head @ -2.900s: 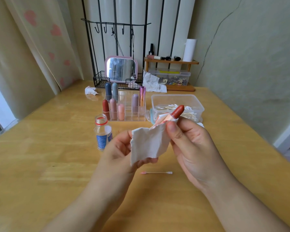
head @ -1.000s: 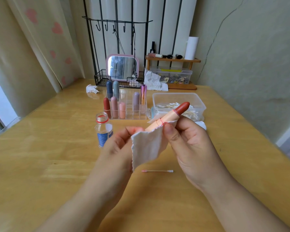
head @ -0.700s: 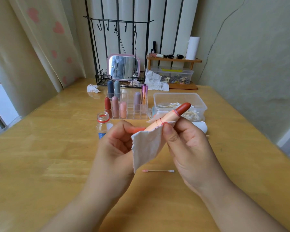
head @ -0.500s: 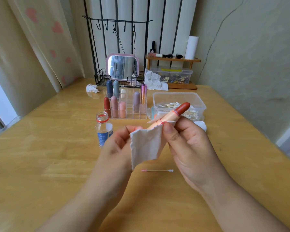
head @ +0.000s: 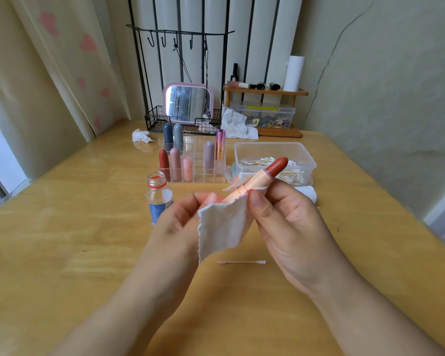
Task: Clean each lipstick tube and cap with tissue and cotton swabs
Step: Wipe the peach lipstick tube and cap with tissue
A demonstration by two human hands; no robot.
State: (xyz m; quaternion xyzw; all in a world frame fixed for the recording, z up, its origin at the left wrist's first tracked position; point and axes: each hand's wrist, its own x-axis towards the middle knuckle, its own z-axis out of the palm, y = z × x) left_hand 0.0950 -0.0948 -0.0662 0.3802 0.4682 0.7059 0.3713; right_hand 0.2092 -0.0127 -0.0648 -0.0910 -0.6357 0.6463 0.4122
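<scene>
Head view: both hands [head: 288, 222] pinch tissue-wrapped lipstick [head: 261, 179].

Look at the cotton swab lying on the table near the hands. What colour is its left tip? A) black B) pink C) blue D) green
B: the cotton swab lies on the table just in front of the hands, and its left tip is stained pink while its right tip is white.
</scene>
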